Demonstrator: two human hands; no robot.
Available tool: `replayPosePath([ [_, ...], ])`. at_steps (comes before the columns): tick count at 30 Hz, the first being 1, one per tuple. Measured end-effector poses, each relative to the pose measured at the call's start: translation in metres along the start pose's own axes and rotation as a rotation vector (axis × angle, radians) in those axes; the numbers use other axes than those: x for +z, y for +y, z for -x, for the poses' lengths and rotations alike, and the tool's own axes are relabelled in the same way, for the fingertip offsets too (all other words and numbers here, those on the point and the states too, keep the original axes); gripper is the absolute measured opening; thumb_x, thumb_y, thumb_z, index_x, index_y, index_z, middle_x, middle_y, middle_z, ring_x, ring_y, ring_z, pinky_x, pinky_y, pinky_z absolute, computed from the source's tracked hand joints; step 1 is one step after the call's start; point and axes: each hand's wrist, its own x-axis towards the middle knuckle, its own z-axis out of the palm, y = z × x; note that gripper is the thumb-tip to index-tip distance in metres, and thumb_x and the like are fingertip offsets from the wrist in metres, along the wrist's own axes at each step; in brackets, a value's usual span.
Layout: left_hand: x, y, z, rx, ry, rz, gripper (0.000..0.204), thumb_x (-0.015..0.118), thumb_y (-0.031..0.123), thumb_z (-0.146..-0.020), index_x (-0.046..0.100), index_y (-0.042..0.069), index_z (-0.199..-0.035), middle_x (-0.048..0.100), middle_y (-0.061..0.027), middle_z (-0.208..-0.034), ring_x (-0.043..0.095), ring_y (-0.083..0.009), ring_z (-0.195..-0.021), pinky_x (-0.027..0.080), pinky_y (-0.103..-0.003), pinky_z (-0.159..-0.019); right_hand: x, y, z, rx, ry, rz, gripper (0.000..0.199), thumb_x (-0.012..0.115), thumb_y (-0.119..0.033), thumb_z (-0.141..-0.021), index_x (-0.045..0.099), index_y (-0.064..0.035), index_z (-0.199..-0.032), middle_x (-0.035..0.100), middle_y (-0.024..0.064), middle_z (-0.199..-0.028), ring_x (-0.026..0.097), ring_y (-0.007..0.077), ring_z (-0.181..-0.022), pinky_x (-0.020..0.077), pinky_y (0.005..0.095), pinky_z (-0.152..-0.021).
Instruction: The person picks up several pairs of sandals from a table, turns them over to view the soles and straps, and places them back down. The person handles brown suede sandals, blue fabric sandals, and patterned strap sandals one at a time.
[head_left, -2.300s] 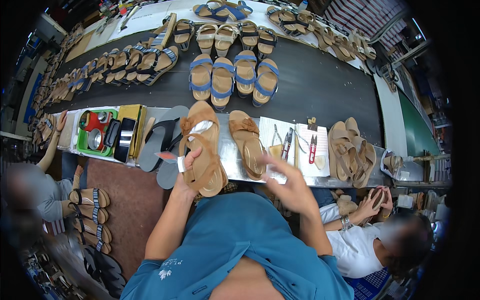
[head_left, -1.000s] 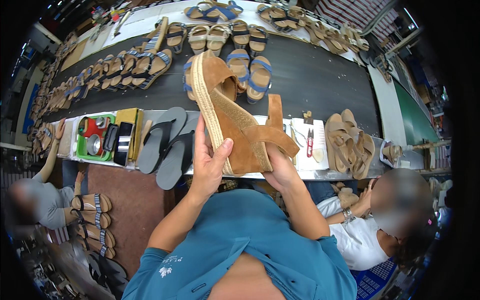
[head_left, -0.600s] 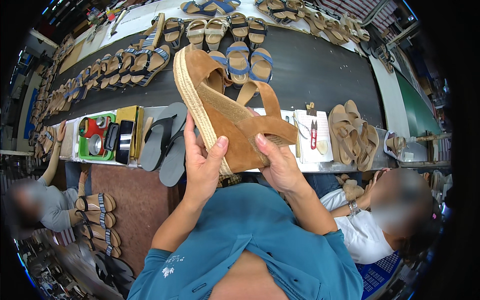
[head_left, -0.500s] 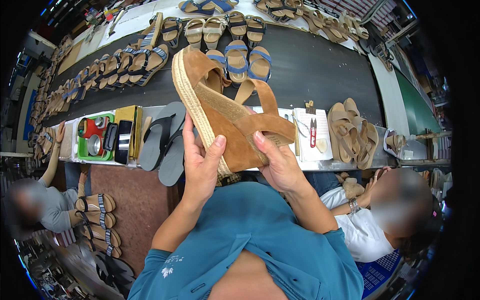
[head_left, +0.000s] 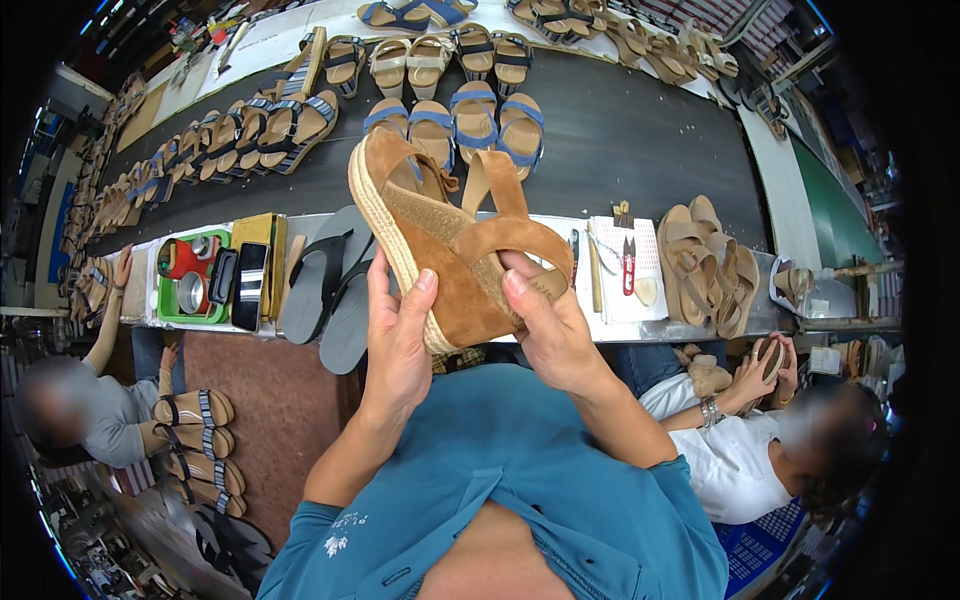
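A brown suede wedge sandal [head_left: 470,300] with a braided rope edge is held up in front of me, tilted, its toe end pointing away to the upper left. My left hand [head_left: 398,325] grips the rope-edged side near the heel, thumb on the suede wedge. On the other side, my right hand [head_left: 550,325] holds the heel end, with its thumb by the strap and its other fingers partly hidden. Crossed suede straps stand up from the footbed. Just beyond the sandal are blue-strapped sandals [head_left: 473,122], partly covered by it.
Rows of sandals [head_left: 290,130] stand on the dark work surface [head_left: 640,130]. Nearer lie grey flip-flops [head_left: 345,325], a phone [head_left: 249,285], a green tray [head_left: 168,310], red-handled snips [head_left: 628,268] and tan sandals [head_left: 738,285]. A person [head_left: 120,415] sits left, another [head_left: 735,460] right.
The brown sandal has shifted slightly down and tilted, with both hands still on it; more of the blue sandals behind shows. The right-hand person's head has moved, and a shoe shows in their hands.
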Motion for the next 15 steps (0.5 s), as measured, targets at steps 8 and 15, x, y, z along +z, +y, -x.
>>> replayPosePath([
  [8, 0.003, -0.002, 0.0, -0.022, 0.013, -0.006, 0.055, 0.046, 0.016, -0.102, 0.021, 0.005, -0.149, 0.043, -0.0141, -0.141, 0.048, -0.021, -0.127, 0.042, -0.036, -0.105, -0.005, 0.004, -0.001, -0.002, 0.02, 0.021, 0.045, 0.042, -0.025, -0.105, 0.042, 0.0064, -0.137, 0.054, 0.0088, -0.127, 0.05, 0.0121, -0.116, 0.0408, 0.0285, -0.101],
  [15, -0.001, 0.004, -0.002, -0.127, 0.012, 0.035, 0.053, 0.045, 0.019, -0.102, 0.023, 0.005, -0.149, 0.044, -0.0129, -0.141, 0.047, -0.0226, -0.129, 0.042, -0.036, -0.105, -0.01, -0.007, 0.004, 0.086, 0.053, 0.094, 0.048, 0.046, -0.028, -0.103, 0.042, 0.0046, -0.138, 0.056, 0.0097, -0.125, 0.054, 0.0132, -0.112, 0.0449, 0.0286, -0.095],
])
